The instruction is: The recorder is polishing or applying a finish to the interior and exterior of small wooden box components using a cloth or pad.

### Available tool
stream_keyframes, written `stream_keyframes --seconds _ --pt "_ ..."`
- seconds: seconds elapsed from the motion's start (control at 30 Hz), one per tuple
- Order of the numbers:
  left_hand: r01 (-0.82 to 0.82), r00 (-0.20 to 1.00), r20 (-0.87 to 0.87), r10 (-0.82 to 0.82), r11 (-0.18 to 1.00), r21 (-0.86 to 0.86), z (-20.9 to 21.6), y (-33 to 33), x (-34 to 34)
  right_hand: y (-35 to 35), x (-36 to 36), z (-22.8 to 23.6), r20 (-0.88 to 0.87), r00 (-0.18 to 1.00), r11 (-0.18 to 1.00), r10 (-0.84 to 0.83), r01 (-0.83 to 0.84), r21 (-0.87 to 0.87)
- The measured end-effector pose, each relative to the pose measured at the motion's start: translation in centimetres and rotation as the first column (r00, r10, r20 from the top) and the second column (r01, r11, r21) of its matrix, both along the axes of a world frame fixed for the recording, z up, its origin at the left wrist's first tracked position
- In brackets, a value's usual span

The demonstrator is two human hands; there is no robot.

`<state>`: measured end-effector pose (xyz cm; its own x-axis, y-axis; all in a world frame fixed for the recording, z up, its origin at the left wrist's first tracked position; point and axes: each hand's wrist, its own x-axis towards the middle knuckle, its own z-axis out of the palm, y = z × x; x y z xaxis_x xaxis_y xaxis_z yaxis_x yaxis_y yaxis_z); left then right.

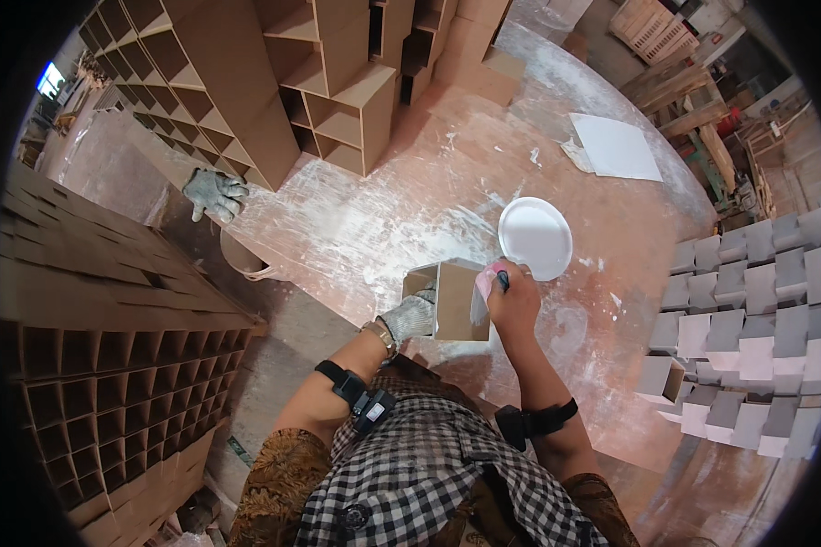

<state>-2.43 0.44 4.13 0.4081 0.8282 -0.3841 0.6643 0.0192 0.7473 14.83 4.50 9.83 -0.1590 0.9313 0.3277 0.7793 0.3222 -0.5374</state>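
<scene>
A small brown open-ended board box point(456, 313) is in front of me at the table's near edge. My left hand point(409, 316), in a grey work glove, reaches into its open left end and holds it; the fingertips are hidden inside. My bare right hand point(514, 301) is closed round a tool with a pink head point(486, 279) and a dark handle. That pink head rests against the box's right side, where a whitish wet smear shows. Just beyond the right hand lies a white round dish point(526, 228) with white stuff in it.
Tall stacks of brown boxes point(237, 100) stand at the back left, with a loose grey glove point(215, 194) beside them. More brown boxes point(109, 401) are piled at left. White-covered boxes point(757, 319) form a stack at right. A white sheet point(617, 148) lies on the white-stained table point(383, 214).
</scene>
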Motion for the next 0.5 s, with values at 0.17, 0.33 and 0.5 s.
stream_keyframes --seconds 0.17,0.33,0.5 --pt "0.079 0.994 -0.083 -0.076 0.996 0.040 -0.1 -0.3 0.1 -7.3 2.8 -1.0 -0.078 0.996 0.989 0.038 -0.049 -0.137" --pt "0.171 0.968 -0.195 -0.159 0.984 0.046 0.1 -0.3 -0.1 -5.9 2.7 -0.7 -0.020 1.000 0.986 0.003 -0.006 -0.166" --pt "0.250 0.911 -0.350 -0.220 0.967 0.043 0.9 0.1 0.2 1.3 0.5 -1.4 -0.104 0.993 0.995 -0.058 0.066 0.069"
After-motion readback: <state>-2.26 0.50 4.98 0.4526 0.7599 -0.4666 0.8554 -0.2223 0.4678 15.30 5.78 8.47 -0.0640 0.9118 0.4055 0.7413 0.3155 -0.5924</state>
